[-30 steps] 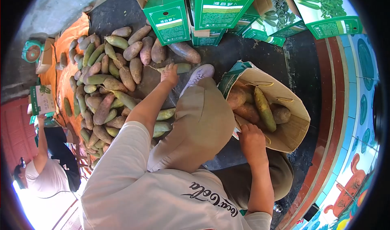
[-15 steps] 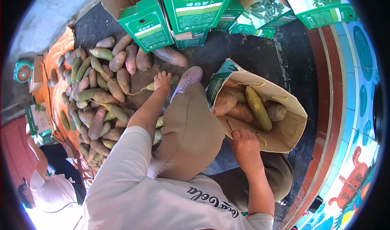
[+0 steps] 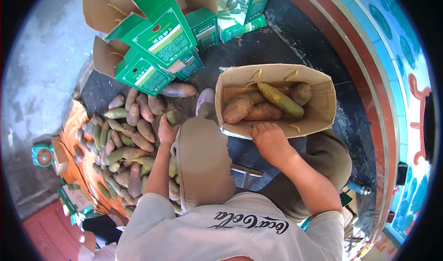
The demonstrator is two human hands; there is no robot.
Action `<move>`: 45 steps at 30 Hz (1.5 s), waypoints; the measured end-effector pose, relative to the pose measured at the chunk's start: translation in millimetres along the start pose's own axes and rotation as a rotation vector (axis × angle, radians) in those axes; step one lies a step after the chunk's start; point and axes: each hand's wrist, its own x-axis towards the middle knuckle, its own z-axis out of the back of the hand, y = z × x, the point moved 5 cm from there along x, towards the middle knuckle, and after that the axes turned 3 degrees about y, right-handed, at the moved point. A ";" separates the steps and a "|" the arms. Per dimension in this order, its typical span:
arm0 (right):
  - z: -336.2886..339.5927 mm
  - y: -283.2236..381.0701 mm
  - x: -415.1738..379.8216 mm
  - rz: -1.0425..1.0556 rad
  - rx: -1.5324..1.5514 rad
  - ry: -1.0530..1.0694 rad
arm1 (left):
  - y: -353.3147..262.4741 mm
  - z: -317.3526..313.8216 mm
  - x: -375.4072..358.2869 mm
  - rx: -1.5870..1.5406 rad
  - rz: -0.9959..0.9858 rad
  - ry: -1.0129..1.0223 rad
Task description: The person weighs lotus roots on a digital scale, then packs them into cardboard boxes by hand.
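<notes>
Beside my left knee, my left hand (image 3: 167,131) is closed around a green radish (image 3: 172,118), whose upper end shows past the fingers. With its fingers hooked over the near rim, my right hand (image 3: 269,141) grips an open cardboard box (image 3: 320,106) tilted toward me. Inside the box lie a long green radish (image 3: 280,99) and several reddish-brown, soil-covered roots (image 3: 238,108). To the left spreads a large heap of green and reddish-brown roots (image 3: 134,155), partly hidden by my arm and leg.
Green printed boxes (image 3: 164,37) stand at the back, some with open flaps. An orange sheet (image 3: 76,122) lies under the heap's left side. Another person (image 3: 99,238) is at lower left. A tiled wall (image 3: 369,30) with a reddish-brown border curves along the right.
The box has turned so its opening faces me more, my right hand still on its rim. My left hand has drawn closer to my knee with the green radish. The whole view has shifted.
</notes>
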 end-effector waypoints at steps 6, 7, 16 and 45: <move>-2.8 2.5 -0.4 -0.023 -0.058 0.006 | -81.5 121.6 -26.9 -0.546 -0.327 -0.386; -2.7 2.4 -0.2 -0.025 -0.061 0.002 | -126.1 151.9 -41.3 -0.654 -0.376 -0.395; -7.2 3.1 -0.8 -0.016 -0.017 -0.010 | -333.9 205.3 -125.7 -0.469 -0.861 -0.237; 0.0 6.3 -6.7 0.004 0.089 -0.017 | -240.2 194.0 -99.8 -0.325 -0.676 -0.387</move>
